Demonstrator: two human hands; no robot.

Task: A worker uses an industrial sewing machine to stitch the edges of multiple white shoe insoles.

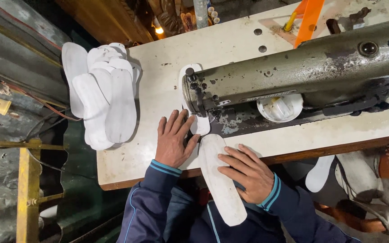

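Partly hidden under sewing machine head (293, 72), white insole (219, 180), left hand (173, 141) spread flat, right hand (247, 173) pressing it.

Sharp, evenly lit table (158, 90) — dark surroundings, one small glowing bulb (159, 30) beyond.

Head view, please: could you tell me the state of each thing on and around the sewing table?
Left hand: flat on the table, fingers spread beside the needle.
Right hand: pressing on the white insole, not gripping it.
White insole: lying flat, overhanging the table edge.
Sewing machine: upright on the table.
Stack of insoles: piled loosely at the table's corner.
Table: worn and stained.
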